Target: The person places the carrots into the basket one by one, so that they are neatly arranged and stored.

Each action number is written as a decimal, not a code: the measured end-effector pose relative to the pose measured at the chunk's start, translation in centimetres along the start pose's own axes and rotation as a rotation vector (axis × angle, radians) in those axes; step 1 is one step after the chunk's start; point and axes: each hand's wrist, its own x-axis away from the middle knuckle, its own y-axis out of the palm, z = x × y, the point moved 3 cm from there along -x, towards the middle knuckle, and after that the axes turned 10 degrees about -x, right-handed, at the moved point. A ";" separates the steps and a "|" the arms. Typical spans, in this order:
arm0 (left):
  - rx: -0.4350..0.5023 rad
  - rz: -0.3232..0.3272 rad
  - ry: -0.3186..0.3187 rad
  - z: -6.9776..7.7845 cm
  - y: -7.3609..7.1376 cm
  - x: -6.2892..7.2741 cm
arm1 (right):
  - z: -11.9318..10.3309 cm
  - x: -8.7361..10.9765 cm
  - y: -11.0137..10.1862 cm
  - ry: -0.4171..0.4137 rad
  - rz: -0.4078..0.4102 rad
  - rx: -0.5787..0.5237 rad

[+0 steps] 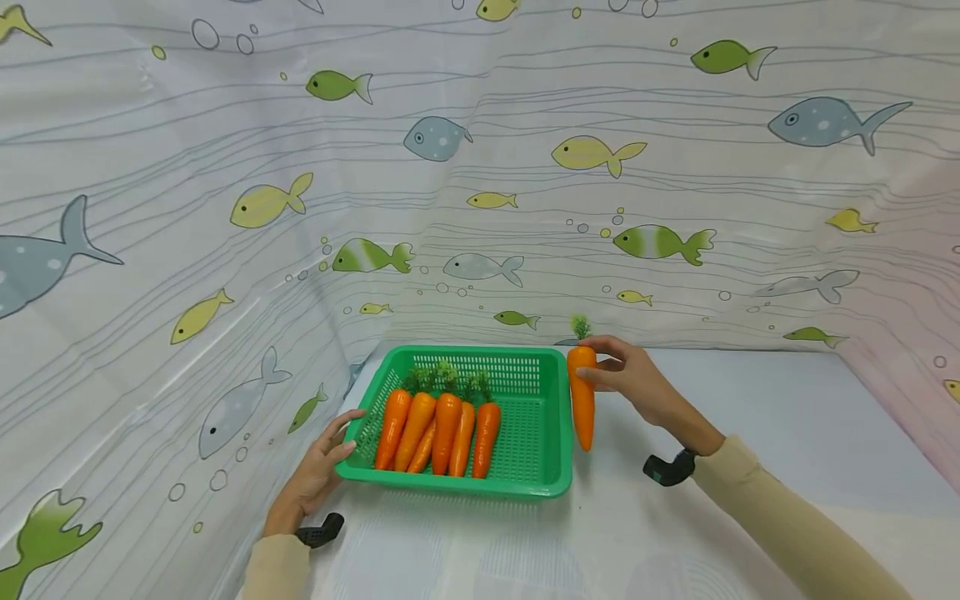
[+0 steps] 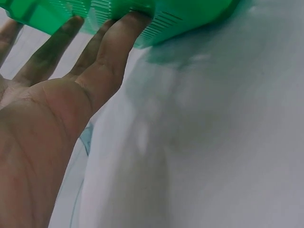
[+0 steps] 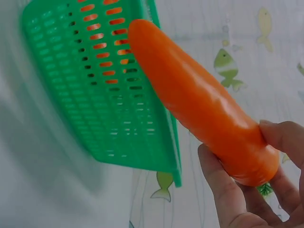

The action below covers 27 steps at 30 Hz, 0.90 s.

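Note:
A green plastic basket [image 1: 556,433] stands on the white table with several orange carrots [image 1: 447,429] lying side by side in its left half, leafy tops toward the back. My right hand [image 1: 626,375] pinches another carrot [image 1: 582,396] near its leafy end, thumb on one side and fingers on the other. That carrot hangs tip down beside the basket's right rim; its tip overlaps the basket wall [image 3: 109,104] in the right wrist view. At the left rim, my left hand [image 1: 322,462] touches the basket with fairly straight fingers [image 2: 111,52].
White sheets printed with fish [image 1: 588,154] form the back and side walls around the table [image 1: 735,417]. The back sheet rises close behind the basket. A dark wrist device [image 1: 670,468] sits on the right wrist, another [image 1: 322,530] on the left.

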 end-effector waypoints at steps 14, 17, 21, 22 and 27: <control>-0.101 0.043 -0.064 0.6 -0.4 -0.1 | -0.1 -1.2 3.9 0.028 -0.038 -0.069; -0.107 0.020 -0.048 0.8 -0.4 -0.1 | 0.0 -1.5 4.8 0.038 -0.039 -0.068; -0.106 -0.016 -0.016 1.0 -0.5 -0.1 | 0.4 -1.9 5.9 0.057 -0.039 -0.076; -0.106 -0.021 -0.014 1.0 -0.6 -0.1 | 0.5 -2.1 6.1 0.062 -0.040 -0.080; -0.114 -0.006 -0.043 1.1 -0.6 -0.2 | 1.0 -2.8 7.3 0.086 -0.042 -0.107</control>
